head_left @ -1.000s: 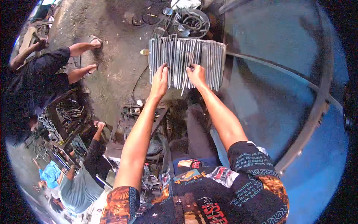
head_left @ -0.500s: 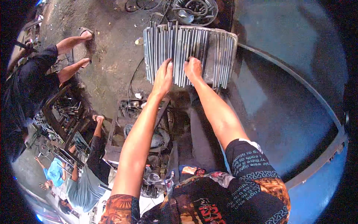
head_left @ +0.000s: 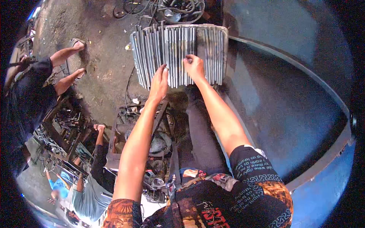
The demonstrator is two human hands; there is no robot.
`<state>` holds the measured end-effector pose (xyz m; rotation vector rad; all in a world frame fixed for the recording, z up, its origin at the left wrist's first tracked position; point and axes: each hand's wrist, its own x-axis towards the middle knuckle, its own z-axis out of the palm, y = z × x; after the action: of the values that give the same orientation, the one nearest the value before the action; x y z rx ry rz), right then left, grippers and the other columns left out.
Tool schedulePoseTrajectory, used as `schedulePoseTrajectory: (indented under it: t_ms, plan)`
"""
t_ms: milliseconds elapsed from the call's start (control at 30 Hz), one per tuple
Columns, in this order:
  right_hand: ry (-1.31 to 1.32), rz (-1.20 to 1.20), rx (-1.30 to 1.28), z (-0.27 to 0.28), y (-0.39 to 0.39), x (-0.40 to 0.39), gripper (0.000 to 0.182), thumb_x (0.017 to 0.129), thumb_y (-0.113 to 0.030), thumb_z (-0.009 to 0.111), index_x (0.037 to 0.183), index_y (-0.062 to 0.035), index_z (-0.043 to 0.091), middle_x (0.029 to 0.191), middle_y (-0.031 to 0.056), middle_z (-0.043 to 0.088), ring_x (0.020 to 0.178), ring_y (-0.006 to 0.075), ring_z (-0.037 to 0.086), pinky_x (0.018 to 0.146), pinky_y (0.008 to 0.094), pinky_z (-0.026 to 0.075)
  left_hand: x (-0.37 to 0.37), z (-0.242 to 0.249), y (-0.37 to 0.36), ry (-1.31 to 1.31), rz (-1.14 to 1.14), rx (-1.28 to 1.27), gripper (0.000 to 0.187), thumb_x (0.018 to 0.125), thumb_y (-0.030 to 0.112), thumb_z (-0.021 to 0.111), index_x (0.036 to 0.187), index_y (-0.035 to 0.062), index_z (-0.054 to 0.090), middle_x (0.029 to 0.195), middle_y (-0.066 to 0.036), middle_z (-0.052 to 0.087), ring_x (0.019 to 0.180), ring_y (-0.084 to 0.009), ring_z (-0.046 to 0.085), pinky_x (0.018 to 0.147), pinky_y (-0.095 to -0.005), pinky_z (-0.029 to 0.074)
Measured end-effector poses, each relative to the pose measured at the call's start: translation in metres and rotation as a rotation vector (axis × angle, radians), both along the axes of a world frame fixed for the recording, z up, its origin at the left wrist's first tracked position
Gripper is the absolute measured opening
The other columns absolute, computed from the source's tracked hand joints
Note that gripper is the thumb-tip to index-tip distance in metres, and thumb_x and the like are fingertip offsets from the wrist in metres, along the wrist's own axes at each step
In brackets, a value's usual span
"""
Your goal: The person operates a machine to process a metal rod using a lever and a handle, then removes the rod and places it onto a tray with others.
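Both hands on a bundle of steel rods (head_left: 178,53), arms stretched fwd.

L hand (head_left: 159,81) lies palm-down w/ fingers straight and pressed together, tips resting on the near ends of the rods at mid-left of the bundle; L arm runs long and nearly straight from the shoulder. R hand (head_left: 194,67) sits just right of it, fingers curled down onto the rods near the middle; can't tell if it pinches one rod or just presses. R arm bent a bit at the elbow, patterned sleeve (head_left: 253,167) at the shoulder. Rods lie side by side in a flat row at top centre, next to a big blue curved metal panel (head_left: 289,91) on the right. Another person (head_left: 34,83) in dark clothes stands at left on the dirt floor (head_left: 106,41); tangled cables (head_left: 178,7) beyond the rods.
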<state>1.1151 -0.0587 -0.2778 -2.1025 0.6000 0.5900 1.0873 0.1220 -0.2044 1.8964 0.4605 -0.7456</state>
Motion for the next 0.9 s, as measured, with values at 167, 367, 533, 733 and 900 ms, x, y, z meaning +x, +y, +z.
schedulePoseTrajectory:
  t_ms: [167,367,533,733,900]
  plan:
    - [-0.173,-0.112,-0.370,-0.028,-0.084,-0.031,0.027,0.080,-0.015,0.066,0.101,0.0018,0.070,0.091,0.0198,0.071,0.088,0.0298,0.070,0.079,0.0381,0.053,-0.006,-0.001,-0.016,0.023,-0.033,-0.012,0.054,0.102,0.038,0.037,0.133,-0.0039,0.048,0.133,-0.025,0.053,0.127,-0.0368,0.048,0.107,-0.0409,0.035]
    - [-0.234,-0.112,-0.456,-0.056,-0.143,-0.024,0.037,0.076,-0.009,0.064,0.111,0.0038,0.062,0.106,0.0244,0.062,0.105,0.0403,0.057,0.094,0.0452,0.045,-0.013,0.007,-0.032,0.028,-0.077,-0.016,0.057,0.102,0.040,0.037,0.134,-0.0052,0.047,0.132,-0.026,0.053,0.127,-0.0374,0.049,0.108,-0.0402,0.035]
    - [-0.079,-0.057,-0.413,-0.064,-0.149,-0.014,0.041,0.074,-0.011,0.066,0.113,0.0023,0.062,0.108,0.0231,0.061,0.107,0.0393,0.056,0.096,0.0439,0.044,-0.026,0.005,-0.034,0.063,-0.128,0.003,0.058,0.102,0.042,0.036,0.134,-0.0042,0.047,0.133,-0.026,0.052,0.127,-0.0372,0.049,0.107,-0.0409,0.036]
    - [-0.059,-0.022,-0.369,-0.068,-0.158,-0.021,0.047,0.073,-0.013,0.070,0.118,-0.0010,0.064,0.111,0.0224,0.059,0.109,0.0377,0.055,0.096,0.0430,0.044,-0.031,0.009,-0.038,0.078,-0.108,-0.010,0.054,0.102,0.040,0.038,0.134,-0.0032,0.048,0.129,-0.026,0.055,0.124,-0.0376,0.051,0.105,-0.0416,0.038]
    - [-0.147,0.017,-0.428,-0.042,-0.135,-0.015,0.052,0.073,-0.014,0.072,0.121,0.0001,0.060,0.111,0.0228,0.055,0.107,0.0379,0.054,0.096,0.0436,0.044,-0.037,0.003,-0.040,0.046,-0.123,0.010,0.052,0.102,0.038,0.038,0.133,-0.0020,0.049,0.126,-0.026,0.058,0.121,-0.0394,0.053,0.103,-0.0425,0.039]
